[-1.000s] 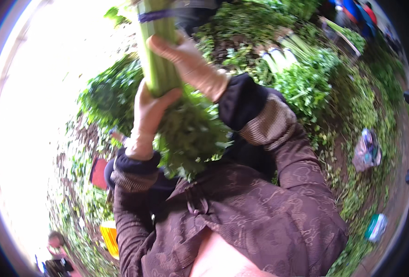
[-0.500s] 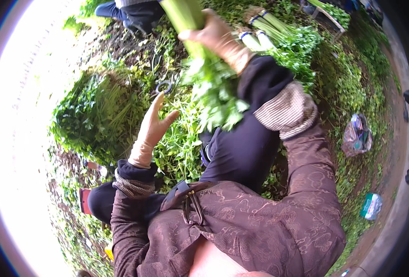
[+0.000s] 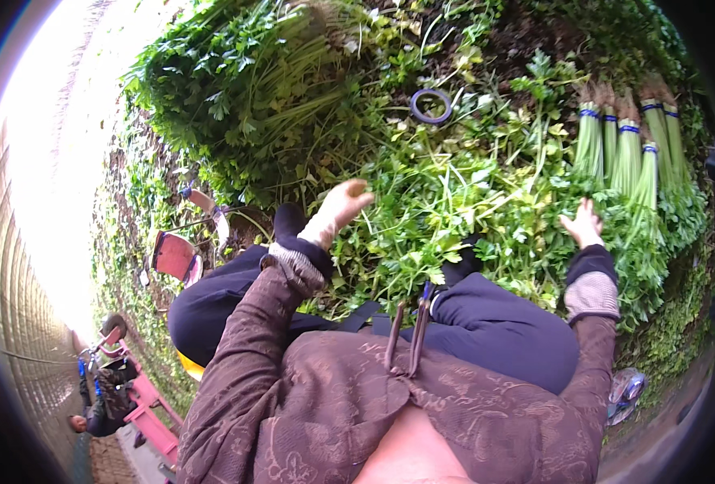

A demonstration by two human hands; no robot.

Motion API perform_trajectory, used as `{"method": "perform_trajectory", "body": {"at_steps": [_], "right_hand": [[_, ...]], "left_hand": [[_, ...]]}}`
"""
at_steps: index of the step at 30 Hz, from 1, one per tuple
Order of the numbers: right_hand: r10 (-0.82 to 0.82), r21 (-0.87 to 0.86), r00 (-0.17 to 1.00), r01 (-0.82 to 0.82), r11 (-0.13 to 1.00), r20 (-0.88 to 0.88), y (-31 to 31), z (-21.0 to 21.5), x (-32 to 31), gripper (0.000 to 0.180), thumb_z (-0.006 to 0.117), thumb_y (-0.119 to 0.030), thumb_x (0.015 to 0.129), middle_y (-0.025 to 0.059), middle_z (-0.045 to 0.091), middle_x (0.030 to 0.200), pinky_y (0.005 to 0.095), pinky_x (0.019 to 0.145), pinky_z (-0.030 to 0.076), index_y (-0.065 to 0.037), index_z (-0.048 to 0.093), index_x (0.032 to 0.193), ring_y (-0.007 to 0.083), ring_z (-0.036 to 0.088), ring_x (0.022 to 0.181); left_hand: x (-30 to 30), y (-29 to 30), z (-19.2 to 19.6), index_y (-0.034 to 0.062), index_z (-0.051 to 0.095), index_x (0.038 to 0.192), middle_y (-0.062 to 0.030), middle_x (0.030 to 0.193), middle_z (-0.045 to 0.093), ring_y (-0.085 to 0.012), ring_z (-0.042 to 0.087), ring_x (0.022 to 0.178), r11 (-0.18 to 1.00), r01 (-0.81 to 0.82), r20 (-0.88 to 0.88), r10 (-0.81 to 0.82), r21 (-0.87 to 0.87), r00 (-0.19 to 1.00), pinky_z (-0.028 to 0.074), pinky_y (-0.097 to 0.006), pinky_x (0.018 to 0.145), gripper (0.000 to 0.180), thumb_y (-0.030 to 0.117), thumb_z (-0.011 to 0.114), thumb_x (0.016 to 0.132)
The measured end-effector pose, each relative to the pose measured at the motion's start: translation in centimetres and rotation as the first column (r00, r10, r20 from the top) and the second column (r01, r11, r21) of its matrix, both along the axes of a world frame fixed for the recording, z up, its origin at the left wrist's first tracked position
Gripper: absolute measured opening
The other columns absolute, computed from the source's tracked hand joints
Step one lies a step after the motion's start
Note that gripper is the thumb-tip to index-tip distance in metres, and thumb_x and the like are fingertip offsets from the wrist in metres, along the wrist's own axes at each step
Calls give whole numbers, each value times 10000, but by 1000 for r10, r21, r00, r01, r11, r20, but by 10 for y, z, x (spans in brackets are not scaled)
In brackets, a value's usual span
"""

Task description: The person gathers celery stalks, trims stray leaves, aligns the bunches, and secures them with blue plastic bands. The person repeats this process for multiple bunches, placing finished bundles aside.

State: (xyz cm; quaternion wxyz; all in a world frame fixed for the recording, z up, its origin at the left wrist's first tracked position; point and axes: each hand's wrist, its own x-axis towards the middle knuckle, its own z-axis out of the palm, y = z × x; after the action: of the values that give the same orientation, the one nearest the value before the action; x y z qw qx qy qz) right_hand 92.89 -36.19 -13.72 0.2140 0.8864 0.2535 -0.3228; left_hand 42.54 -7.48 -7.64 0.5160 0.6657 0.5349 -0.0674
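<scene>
While the banded celery (image 3: 627,157) lies on my right, roots (image 3: 625,105) all facing away, probably to keep it tidy, my right hand (image 3: 585,224) is empty beside the leaves (image 3: 644,258), fingers spread, and my left hand (image 3: 339,211), fingers slightly parted, holds nothing near the loose pile (image 3: 236,89).

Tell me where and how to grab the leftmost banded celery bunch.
Probably best by the bare stalks of that celery bunch, just nearer than its blue band, coming from above and the left: there it is straight and leafless, with no banded bunch on its left, while the next bunch lies close on its right.
</scene>
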Motion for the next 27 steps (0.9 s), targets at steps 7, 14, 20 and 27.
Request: {"method": "perform_trajectory", "body": {"at_steps": [7, 14, 20, 27], "right_hand": [[-18, 448, 970, -95, 889, 242, 12, 7, 21, 636, 688, -405, 877, 173, 508, 1436, 407, 1136, 345, -17, 535, 1357, 321, 458, 1343], [186, 737, 878, 236, 634, -442, 195, 70, -117, 476, 694, -261, 912, 145, 629, 1280, 338, 1017, 467, -25, 578, 1309, 223, 593, 1196], [365, 530, 394, 501, 684, -844, 336, 91, -266, 515, 688, -326, 934, 116, 603, 1323, 325, 1017, 464, -29, 564, 1336, 186, 577, 1207], [304, -201, -240, 968, 153, -922, 410, 73, -375, 366, 641, -311, 973, 119, 663, 1158, 343, 923, 496, -6, 604, 1171, 212, 632, 1041]], "left_hand": [[17, 147, -49, 53, 636, 1229, -146, 1187, 676, -295, 640, 1096, 658, 90, -95, -29, 747, 995, 499, -373, 975, 405, 236, 692, 873], [9, 232, -84, 94, 613, 1234, -124, 1266, 580, -361, 530, 1195, 361, 692, -697, -140, 625, 703, 492, -498, 881, 520, 110, 677, 718], [-29, 224, -26, 114, 584, 1142, -142, 1038, 668, -375, 660, 910, 614, 188, -139, -126, 767, 982, 543, -426, 760, 333, 147, 707, 834], [3, 164, 93, 36, 533, 1201, -181, 950, 660, -375, 666, 809, 741, 405, -171, -375, 536, 911, 551, -437, 691, 388, 121, 655, 842]]}}
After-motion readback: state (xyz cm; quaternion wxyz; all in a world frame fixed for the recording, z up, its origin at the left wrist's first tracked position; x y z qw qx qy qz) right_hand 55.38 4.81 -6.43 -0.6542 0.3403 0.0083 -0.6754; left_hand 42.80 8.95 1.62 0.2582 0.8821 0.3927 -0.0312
